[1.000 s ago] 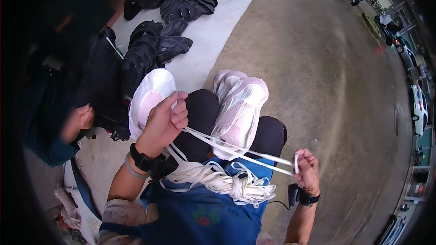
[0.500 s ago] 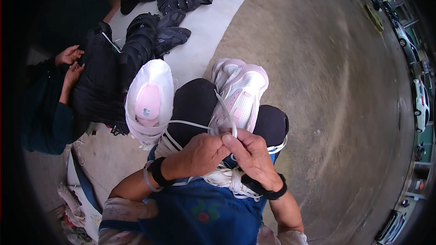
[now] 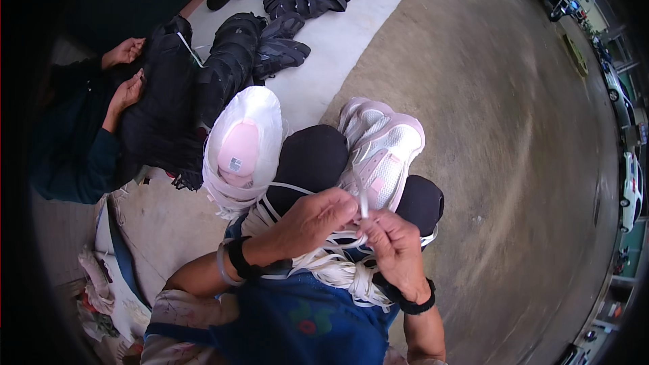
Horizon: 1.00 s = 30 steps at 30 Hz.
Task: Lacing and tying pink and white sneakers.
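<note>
Between my knees rests a white mesh shoe upper with pink trim (image 3: 387, 162), its toe end pointing away from me and another like it partly behind. A white shoelace (image 3: 364, 197) rises from its eyelets. My right hand (image 3: 397, 247) pinches this lace between thumb and finger, below the upper. Close by on the left, my left hand (image 3: 321, 220) is closed with its fingertips at the lace and the upper's edge; its grip is partly hidden. A bundle of white laces (image 3: 334, 272) lies in my lap, over a blue apron (image 3: 284, 314).
Left of my knee stands a nested stack of pink-and-white uppers (image 3: 240, 145). Black uppers (image 3: 233, 54) lie on a pale sheet (image 3: 365, 7). At far left, a co-worker's hands (image 3: 125, 91) are beside more black uppers. Concrete floor (image 3: 493, 162) extends right, toward parked vehicles (image 3: 630, 186).
My hands have moved slightly apart, the right one lower, with the lace still between its fingertips. The whole view has shifted, so the scene sits further right. The co-worker's hands have changed pose.
</note>
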Available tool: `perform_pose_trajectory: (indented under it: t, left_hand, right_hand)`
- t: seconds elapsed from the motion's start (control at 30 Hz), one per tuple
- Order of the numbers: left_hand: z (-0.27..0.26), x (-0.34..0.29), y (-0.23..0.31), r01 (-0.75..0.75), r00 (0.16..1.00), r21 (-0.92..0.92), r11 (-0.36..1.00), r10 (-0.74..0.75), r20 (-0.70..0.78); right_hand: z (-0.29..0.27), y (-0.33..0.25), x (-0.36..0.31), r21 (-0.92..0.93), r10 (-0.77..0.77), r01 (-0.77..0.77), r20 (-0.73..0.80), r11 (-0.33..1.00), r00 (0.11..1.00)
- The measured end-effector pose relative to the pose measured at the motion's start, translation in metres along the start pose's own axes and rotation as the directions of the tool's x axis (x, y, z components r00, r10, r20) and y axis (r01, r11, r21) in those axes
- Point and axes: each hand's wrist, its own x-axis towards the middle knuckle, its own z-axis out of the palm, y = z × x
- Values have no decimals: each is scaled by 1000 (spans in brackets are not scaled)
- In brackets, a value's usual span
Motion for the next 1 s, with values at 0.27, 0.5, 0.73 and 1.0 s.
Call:
perform_pose_trajectory:
  t: [0.27, 0.5, 0.73, 1.0]
  left_hand:
    - [-4, 11, 29, 155, 984, -639, 754, -177, 31]
    - [-40, -9, 51, 34, 978, -55, 998, -44, -202]
    - [-25, 15, 67, 88, 962, 172, 981, -39, -269]
    - [-8, 79, 27, -352, 858, 685, 638, 512, -37]
  right_hand:
    - [1, -2, -5, -210, -132, 184, 239, 960, 962]
    - [-74, -2, -17, 503, 38, 93, -244, 859, 969]
    - [-76, -1, 20, -66, 75, -105, -355, 992, 932]
    - [-57, 21, 59, -453, -225, 88, -257, 887, 940]
